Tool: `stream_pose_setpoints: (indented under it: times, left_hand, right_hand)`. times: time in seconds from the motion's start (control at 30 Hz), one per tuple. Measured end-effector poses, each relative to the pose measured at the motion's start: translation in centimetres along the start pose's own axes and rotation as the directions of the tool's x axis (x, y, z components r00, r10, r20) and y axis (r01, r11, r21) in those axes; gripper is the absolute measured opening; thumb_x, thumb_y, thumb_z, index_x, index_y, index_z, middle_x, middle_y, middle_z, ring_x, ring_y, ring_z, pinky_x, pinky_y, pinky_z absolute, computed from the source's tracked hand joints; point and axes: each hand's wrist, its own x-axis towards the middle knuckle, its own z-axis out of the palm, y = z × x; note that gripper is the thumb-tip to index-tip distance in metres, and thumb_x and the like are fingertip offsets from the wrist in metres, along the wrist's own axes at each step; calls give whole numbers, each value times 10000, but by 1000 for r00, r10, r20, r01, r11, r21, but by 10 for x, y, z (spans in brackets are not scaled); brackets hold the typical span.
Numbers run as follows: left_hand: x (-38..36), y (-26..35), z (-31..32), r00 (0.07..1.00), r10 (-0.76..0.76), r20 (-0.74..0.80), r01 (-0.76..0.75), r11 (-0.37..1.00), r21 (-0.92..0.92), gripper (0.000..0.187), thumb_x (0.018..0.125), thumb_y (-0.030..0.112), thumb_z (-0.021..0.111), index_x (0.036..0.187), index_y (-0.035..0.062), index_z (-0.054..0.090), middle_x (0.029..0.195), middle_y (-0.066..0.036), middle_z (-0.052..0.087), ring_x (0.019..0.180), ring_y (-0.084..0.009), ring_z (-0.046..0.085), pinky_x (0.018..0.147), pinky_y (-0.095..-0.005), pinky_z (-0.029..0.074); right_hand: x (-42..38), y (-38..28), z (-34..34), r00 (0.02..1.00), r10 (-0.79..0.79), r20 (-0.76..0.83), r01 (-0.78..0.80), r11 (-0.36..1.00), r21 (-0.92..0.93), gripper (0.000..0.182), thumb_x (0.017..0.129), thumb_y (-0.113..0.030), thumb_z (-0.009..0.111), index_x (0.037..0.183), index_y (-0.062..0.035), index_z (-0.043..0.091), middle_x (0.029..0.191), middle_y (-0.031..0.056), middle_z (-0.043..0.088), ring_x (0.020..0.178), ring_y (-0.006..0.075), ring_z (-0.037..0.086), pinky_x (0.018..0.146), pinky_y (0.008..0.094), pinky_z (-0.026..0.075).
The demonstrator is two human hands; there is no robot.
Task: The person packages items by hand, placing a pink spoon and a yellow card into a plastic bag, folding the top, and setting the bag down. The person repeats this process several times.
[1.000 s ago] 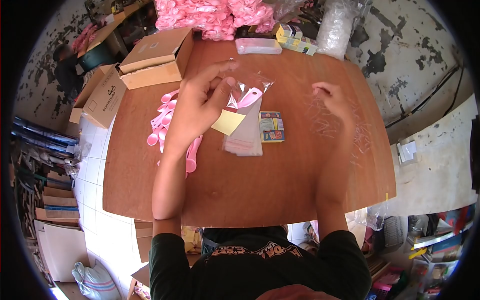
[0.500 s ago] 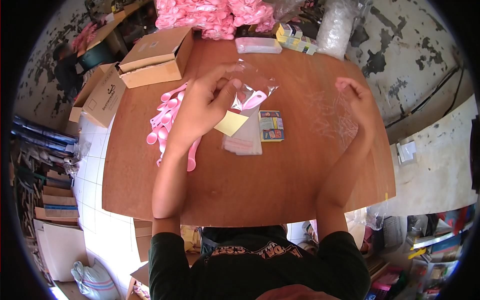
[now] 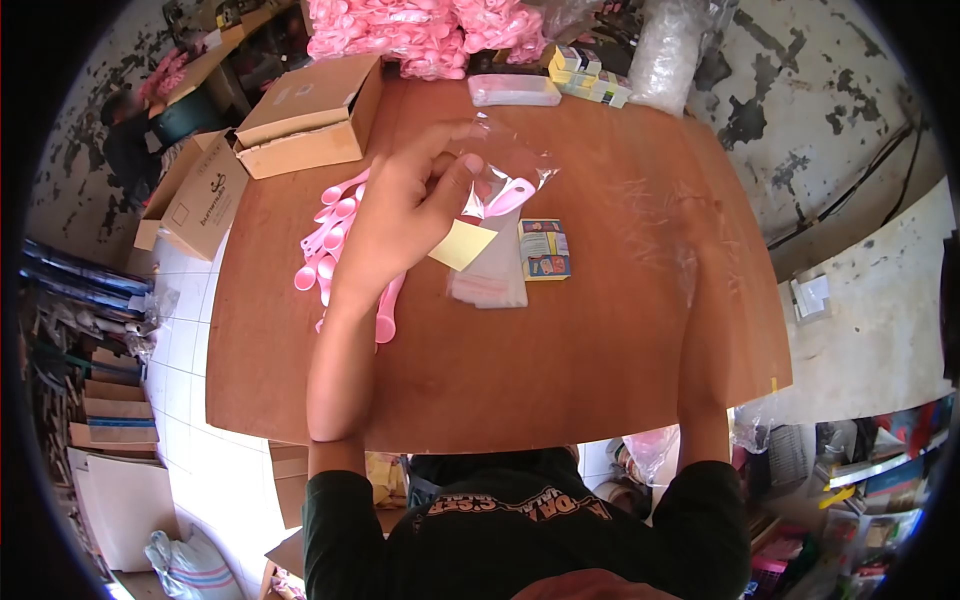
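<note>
My left hand (image 3: 405,205) is closed on a clear plastic bag (image 3: 510,150), raised above the table. A pink measuring spoon (image 3: 510,198) shows through the film, and a yellow card (image 3: 463,245) juts out below my fingers. Beneath lies a stack of flat clear bags (image 3: 490,275), with a stack of printed cards (image 3: 545,250) at its right. Loose pink measuring spoons (image 3: 330,235) lie by my left wrist, partly hidden behind the arm. Motion smears my right hand (image 3: 700,225), over thin clear plastic strips (image 3: 640,215); its fingers cannot be made out.
A cardboard box (image 3: 310,115) stands at the table's back left. Bagged pink spoons (image 3: 400,35), a clear pack (image 3: 514,90), bundled cards (image 3: 590,78) and a plastic roll (image 3: 668,60) line the back. Another person (image 3: 130,140) is at the far left, beside an open carton (image 3: 200,195).
My right hand has moved down toward the table and blurred, its forearm swinging to the right. My left hand keeps its grip on the bag, nearly still.
</note>
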Motion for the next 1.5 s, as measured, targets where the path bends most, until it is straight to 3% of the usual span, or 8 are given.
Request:
stream_pose_setpoints:
  times: [0.07,0.3,0.57,0.7,0.77,1.1,1.3,1.5]
  left_hand:
    - [-2,4,-2,1000,-21,7,21,1000,-10,251,941,53,562,1175,-30,595,752,-92,710,594,-55,565,538,-241,443]
    - [1,-14,7,999,-23,31,24,999,-36,252,943,64,576,1178,-26,594,748,-94,705,605,-59,569,549,-241,453]
    - [1,-8,3,998,-36,45,37,999,-17,250,945,65,581,1178,-24,595,761,-98,709,632,-70,604,548,-249,460]
    - [2,-12,2,998,-5,62,5,1000,-3,260,943,61,581,1189,-20,593,762,-102,709,630,-73,605,544,-247,455]
    - [0,-11,5,1000,1,28,0,999,-54,263,937,56,585,1188,-19,598,761,-110,707,602,-71,580,533,-249,442]
    - [2,-23,17,999,7,35,-5,999,-53,261,939,58,589,1188,-15,607,773,-124,706,593,-67,553,530,-266,448]
    - [3,-31,26,999,32,19,-30,996,-81,274,945,66,589,1204,-22,590,801,-145,708,664,-100,624,621,-265,507]
    - [4,-9,17,995,85,-58,-95,979,-181,417,957,131,601,1324,-20,474,1109,-162,657,1020,-187,635,864,-289,511]
  right_hand:
    - [-3,10,-3,994,82,-65,-37,857,515,213,879,-75,541,1028,-42,690,891,109,694,820,163,645,775,264,485]
    - [-2,-47,-57,999,-2,-42,23,866,500,210,879,-89,478,902,-38,680,734,42,628,734,137,604,691,266,456]
    - [-6,-82,-59,926,-330,184,-225,-93,970,444,1022,-349,405,1070,21,646,918,100,693,922,211,666,872,331,494]
    - [15,6,25,941,25,337,-310,464,830,425,992,-349,487,1131,16,655,1005,137,697,1035,256,648,926,362,477]
    - [3,6,32,976,216,25,-217,962,166,419,949,-349,578,1143,13,661,1061,149,687,1055,244,638,920,353,477]
    - [-17,-143,-53,944,-287,166,46,608,793,419,923,-231,662,1283,-33,582,1192,89,652,1071,182,623,953,322,477]
    - [-38,-253,-28,961,-271,-50,111,214,971,320,909,-149,672,1192,-13,610,1109,82,666,1000,121,618,845,271,513]
    - [-22,-267,-54,738,-146,-659,649,422,633,151,914,-122,647,961,16,685,840,57,696,728,89,618,618,247,483]
